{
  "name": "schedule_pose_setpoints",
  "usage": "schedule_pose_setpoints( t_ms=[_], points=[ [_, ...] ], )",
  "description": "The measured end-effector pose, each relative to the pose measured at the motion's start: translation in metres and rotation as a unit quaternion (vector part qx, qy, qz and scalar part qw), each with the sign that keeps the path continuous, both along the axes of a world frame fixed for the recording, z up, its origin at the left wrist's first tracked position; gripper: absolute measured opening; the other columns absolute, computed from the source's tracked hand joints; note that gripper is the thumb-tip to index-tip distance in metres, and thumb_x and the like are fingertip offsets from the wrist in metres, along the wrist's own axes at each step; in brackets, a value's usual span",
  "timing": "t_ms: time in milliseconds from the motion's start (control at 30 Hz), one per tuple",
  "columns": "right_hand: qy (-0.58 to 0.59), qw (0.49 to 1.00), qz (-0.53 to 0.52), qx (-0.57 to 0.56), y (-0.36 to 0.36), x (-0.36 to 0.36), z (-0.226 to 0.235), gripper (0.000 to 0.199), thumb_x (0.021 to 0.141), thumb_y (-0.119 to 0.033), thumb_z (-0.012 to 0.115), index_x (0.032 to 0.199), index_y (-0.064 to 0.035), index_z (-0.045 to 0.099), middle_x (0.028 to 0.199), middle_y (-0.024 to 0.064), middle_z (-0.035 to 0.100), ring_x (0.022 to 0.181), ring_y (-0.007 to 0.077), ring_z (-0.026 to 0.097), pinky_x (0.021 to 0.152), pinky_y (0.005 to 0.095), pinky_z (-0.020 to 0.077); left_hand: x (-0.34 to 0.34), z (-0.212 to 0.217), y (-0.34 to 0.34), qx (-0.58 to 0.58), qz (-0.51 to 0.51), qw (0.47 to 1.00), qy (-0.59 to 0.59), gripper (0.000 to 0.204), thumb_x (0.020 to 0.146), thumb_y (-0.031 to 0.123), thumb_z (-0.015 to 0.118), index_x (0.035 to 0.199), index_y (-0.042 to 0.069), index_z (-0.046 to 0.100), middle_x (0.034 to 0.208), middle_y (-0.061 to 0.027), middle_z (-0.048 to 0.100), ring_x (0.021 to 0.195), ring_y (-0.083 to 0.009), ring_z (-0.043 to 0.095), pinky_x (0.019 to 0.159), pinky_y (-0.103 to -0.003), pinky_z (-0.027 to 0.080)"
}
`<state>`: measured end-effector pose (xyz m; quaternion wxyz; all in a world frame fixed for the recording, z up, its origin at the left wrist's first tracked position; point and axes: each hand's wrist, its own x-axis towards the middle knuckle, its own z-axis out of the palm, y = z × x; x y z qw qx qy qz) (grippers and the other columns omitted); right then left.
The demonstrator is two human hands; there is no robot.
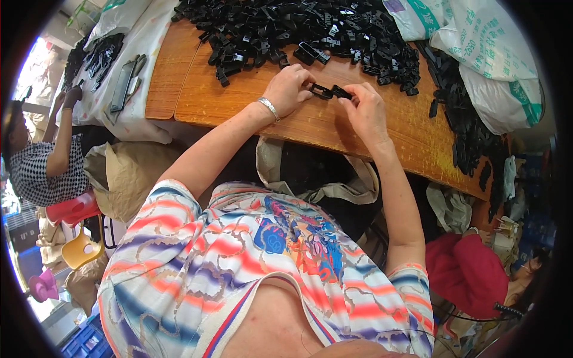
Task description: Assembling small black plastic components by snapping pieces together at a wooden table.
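Observation:
My left hand (pixel 289 90), with a metal bracelet on its wrist, pinches one end of a black plastic part with an open slot (pixel 322 91). From the other side, my right hand (pixel 365 110) grips a smaller black plastic part (pixel 341 92) between thumb and fingers. The two parts meet or nearly meet; whether they are joined I cannot tell. Both are held just over the wooden table (pixel 239 106), close to its near edge. Beyond my hands lies a large heap of loose black plastic parts (pixel 262 42), and a bigger black piece (pixel 311 53) rests at its front.
Longer black strips (pixel 456 98) are piled on the right beside white and green woven sacks (pixel 492 48). At left, a person in a checked top (pixel 45 167) works at a cloth-covered table (pixel 152 53). An opened cloth sack (pixel 271 164) hangs below the table edge. Someone in red (pixel 465 271) is at lower right.

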<state>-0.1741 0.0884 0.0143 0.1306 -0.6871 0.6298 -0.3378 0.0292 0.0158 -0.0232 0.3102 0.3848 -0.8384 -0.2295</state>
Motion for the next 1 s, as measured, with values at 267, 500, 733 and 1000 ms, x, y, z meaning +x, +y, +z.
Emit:
schedule_pose_setpoints(
  t_ms=[267, 500, 733, 1000],
  points=[
    [0.076, 0.993, 0.072, -0.054, -0.016, 0.020, -0.009, 0.020, 0.077, -0.006, 0.074, 0.096, -0.0035, 0.069, 0.089, 0.0127, 0.060, 0.078, 0.0305, 0.065, 0.070, 0.0398, 0.0527, 0.000, -0.004, -0.001, 0.000, -0.005, 1.000, 0.006, 0.021, 0.077, 0.010, 0.074, 0.096, 0.004, 0.066, 0.092, -0.0090, 0.061, 0.090, -0.0265, 0.060, 0.080, -0.036, 0.051],
    [0.226, 0.963, 0.109, -0.098, -0.006, 0.025, -0.018, 0.022, 0.081, -0.007, 0.066, 0.102, -0.0014, 0.065, 0.092, 0.0132, 0.058, 0.088, 0.0308, 0.063, 0.072, 0.0406, 0.0538, -0.001, -0.001, 0.000, -0.010, -0.008, 1.000, -0.007, 0.021, 0.077, 0.011, 0.074, 0.094, 0.003, 0.066, 0.090, -0.0086, 0.061, 0.086, -0.0261, 0.061, 0.078, -0.035, 0.051],
    [0.139, 0.984, 0.108, -0.012, 0.029, 0.022, -0.008, 0.023, 0.077, -0.010, 0.072, 0.099, -0.0048, 0.066, 0.090, 0.0143, 0.059, 0.081, 0.0349, 0.064, 0.068, 0.0425, 0.0538, 0.009, 0.032, -0.035, -0.093, -0.027, 0.993, -0.071, 0.029, 0.079, 0.009, 0.073, 0.107, 0.008, 0.066, 0.105, -0.0093, 0.061, 0.100, -0.0274, 0.059, 0.085, -0.036, 0.052],
    [0.111, 0.980, 0.163, -0.023, 0.028, -0.020, 0.005, 0.021, 0.080, -0.013, 0.074, 0.098, -0.0044, 0.069, 0.090, 0.0119, 0.063, 0.077, 0.0276, 0.064, 0.068, 0.0358, 0.0523, 0.001, 0.018, -0.073, -0.181, 0.019, 0.976, -0.119, 0.030, 0.078, 0.007, 0.072, 0.107, 0.008, 0.064, 0.104, -0.0075, 0.061, 0.102, -0.0274, 0.058, 0.088, -0.037, 0.051]
  ],
)
